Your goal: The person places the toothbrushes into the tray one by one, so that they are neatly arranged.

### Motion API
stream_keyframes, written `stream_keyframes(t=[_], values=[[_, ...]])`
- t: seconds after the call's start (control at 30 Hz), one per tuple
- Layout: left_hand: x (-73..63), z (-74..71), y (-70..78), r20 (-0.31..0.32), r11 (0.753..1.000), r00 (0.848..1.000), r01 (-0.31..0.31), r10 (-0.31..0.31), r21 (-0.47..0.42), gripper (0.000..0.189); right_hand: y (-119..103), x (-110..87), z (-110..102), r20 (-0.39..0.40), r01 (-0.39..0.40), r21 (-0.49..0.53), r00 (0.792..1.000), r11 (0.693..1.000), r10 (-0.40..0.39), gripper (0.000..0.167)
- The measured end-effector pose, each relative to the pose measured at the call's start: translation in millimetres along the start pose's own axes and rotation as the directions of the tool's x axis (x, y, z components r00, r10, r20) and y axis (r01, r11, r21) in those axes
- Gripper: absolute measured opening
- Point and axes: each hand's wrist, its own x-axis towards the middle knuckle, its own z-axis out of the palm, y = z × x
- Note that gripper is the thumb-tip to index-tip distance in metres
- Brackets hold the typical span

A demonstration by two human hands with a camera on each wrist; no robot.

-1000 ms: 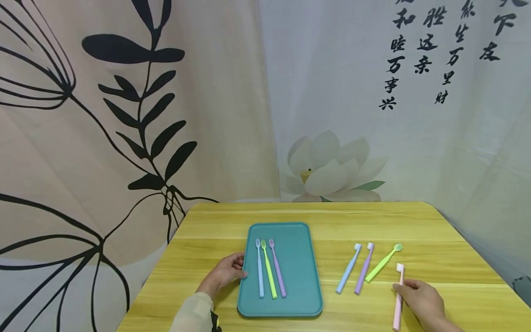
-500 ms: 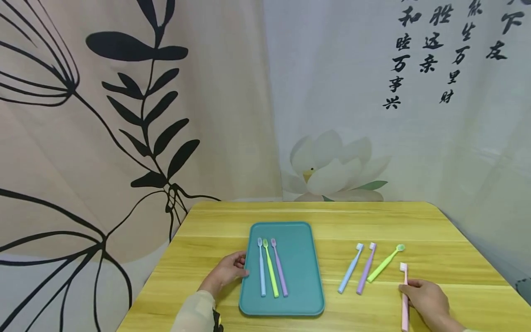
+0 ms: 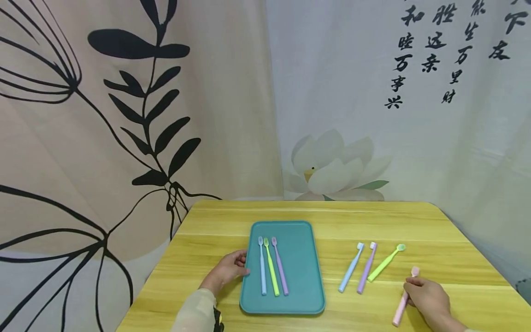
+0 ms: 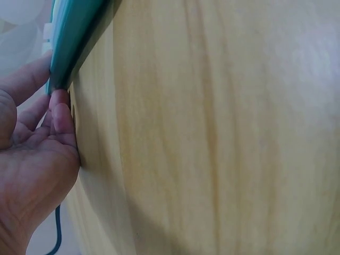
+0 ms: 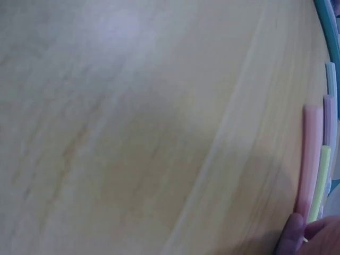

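Observation:
My right hand (image 3: pixel 429 299) pinches a pink toothbrush (image 3: pixel 400 310) near its neck. The brush is tilted, its head pointing up and right; its handle (image 5: pixel 311 159) shows in the right wrist view. My left hand (image 3: pixel 228 269) holds the left rim of a teal tray (image 3: pixel 304 272), thumb at the rim and fingers curled at its side, as the left wrist view shows. On the tray, side by side, lie a blue toothbrush (image 3: pixel 263 272), a green toothbrush (image 3: pixel 271 272) and a purple toothbrush (image 3: pixel 280 272).
Between the tray and my right hand lie another blue toothbrush (image 3: pixel 351 268), another purple toothbrush (image 3: pixel 367 269) and another green toothbrush (image 3: pixel 386 263) on the wooden table (image 3: pixel 232 216). A printed curtain (image 3: pixel 232 92) hangs behind the table.
The pink toothbrush has gone from nearly upright in the head view to leaning right, and my right fingers now sit closer to its head. My left hand stays on the tray rim.

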Motion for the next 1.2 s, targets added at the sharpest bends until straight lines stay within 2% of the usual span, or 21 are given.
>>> stream_keyframes(t=[0.07,0.23,0.37,0.47,0.63,0.7,0.83,1.0,1.2], values=[[0.3,-0.5,-0.6,-0.002,1.000,1.000,0.001,-0.001,0.000,0.064,0,0.2,0,0.000,0.013,-0.013,1.000,1.000,-0.013,0.047],[1.3,-1.3,-4.1,-0.008,1.000,1.000,0.000,0.000,-0.009,0.064,-1,1.0,3,-0.008,-0.033,0.047,0.999,0.998,0.033,0.070],[1.3,-2.1,-6.1,-0.017,1.000,1.000,-0.002,0.001,-0.018,0.063,-4,-0.8,4,-0.006,-0.036,0.061,0.999,0.998,0.036,0.081],[0.9,-2.2,-7.3,-0.018,1.000,1.000,-0.003,0.002,-0.027,0.064,-6,-2.3,3,0.010,-0.018,0.021,1.000,1.000,0.018,0.073],[0.7,-1.8,-7.7,-0.025,1.000,1.000,-0.003,0.002,-0.023,0.065,-7,-1.7,2,0.022,0.038,-0.039,0.999,0.999,-0.038,0.041],[0.9,-1.5,-7.3,-0.028,1.000,1.000,-0.001,0.000,-0.022,0.065,-7,-0.9,2,0.024,0.041,-0.042,0.999,0.998,-0.040,0.037],[0.9,-0.7,-5.4,-0.024,1.000,1.000,-0.001,0.001,-0.020,0.065,-6,0.7,0,0.028,0.039,-0.083,0.999,0.996,-0.036,0.037],[1.1,0.0,-2.8,-0.013,1.000,1.000,-0.002,0.002,-0.016,0.065,-8,1.9,-3,0.008,0.037,-0.075,0.999,0.996,-0.036,0.039],[2.1,0.0,-0.4,-0.011,1.000,1.000,-0.001,0.001,-0.009,0.065,-28,4.9,-7,0.001,0.020,0.074,1.000,0.997,-0.020,0.046]])
